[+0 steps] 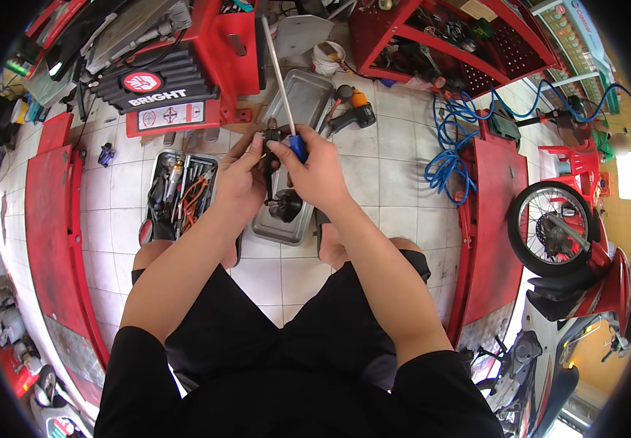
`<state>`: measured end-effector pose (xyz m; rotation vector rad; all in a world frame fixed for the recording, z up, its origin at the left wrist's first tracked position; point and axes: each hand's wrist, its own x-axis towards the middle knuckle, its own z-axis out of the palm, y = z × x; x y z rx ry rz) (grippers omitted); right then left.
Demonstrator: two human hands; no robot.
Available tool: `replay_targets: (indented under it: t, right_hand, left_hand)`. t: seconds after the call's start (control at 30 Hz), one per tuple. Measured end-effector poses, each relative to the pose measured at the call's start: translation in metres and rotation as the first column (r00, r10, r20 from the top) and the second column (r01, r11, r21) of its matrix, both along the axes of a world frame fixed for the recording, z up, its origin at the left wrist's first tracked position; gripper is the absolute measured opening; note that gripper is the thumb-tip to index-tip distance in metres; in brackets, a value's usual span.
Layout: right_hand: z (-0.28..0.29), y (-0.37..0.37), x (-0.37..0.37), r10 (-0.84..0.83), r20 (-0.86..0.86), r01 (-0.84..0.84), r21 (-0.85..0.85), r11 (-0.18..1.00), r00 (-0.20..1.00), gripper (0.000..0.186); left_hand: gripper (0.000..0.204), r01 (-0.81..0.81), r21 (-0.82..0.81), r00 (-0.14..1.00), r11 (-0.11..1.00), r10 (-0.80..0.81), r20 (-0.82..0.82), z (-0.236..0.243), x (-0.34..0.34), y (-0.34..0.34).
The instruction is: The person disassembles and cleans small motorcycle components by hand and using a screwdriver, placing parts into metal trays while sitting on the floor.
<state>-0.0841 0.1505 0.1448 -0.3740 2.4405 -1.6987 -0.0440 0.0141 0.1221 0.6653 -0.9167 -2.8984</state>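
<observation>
Above a grey metal tray (283,232) on the floor, both my hands are close together. My left hand (241,179) is closed round a dark metal part (273,136), whose exact kind I cannot make out. From it a dark arm runs down to a black lump (285,206) over the tray. A screwdriver (298,148) with a blue handle is in my closed right hand (318,171), its long shaft pointing away from me. My right thumb also reaches the dark part. My fingers hide much of the part.
Left of the tray stands a tool tray (182,193) full of hand tools. A cordless power tool (355,117) lies at the right, near a white bucket (328,57). Red lift platforms (56,241) flank me. A blue hose (447,157) coils at right, near a motorcycle wheel (551,226).
</observation>
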Motion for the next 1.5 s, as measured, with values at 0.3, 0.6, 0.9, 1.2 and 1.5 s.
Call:
replay_targets:
  t: [0.3, 0.6, 0.9, 1.2, 1.5]
  right_hand:
    - [-0.002, -0.002, 0.002, 0.025, -0.016, -0.024, 0.016, 1.0, 1.0, 0.03]
    - [0.002, -0.003, 0.002, 0.022, -0.009, -0.022, -0.053, 0.998, 1.0, 0.032]
    - [0.005, -0.004, 0.006, 0.025, -0.031, -0.027, -0.064, 0.998, 0.999, 0.033]
    - [0.008, -0.005, 0.015, 0.143, -0.196, -0.113, 0.158, 0.981, 0.97, 0.043]
    - [0.001, -0.003, 0.011, 0.134, -0.26, -0.107, 0.115, 0.988, 0.956, 0.04]
  left_hand:
    - [0.026, -0.05, 0.022, 0.994, 0.999, 0.048, 0.102, -0.001, -0.003, -0.002]
    - [0.021, 0.008, -0.068, 1.0, 0.998, -0.006, 0.028, -0.003, 0.0, -0.001]
    - [0.038, 0.003, -0.079, 0.997, 0.997, 0.004, 0.08, 0.007, -0.007, -0.001]
    - [0.032, 0.051, -0.095, 0.991, 0.994, -0.038, 0.128, 0.0, -0.01, -0.007]
    - [0.034, 0.136, -0.144, 0.981, 0.98, -0.113, 0.158, -0.002, -0.007, -0.005]
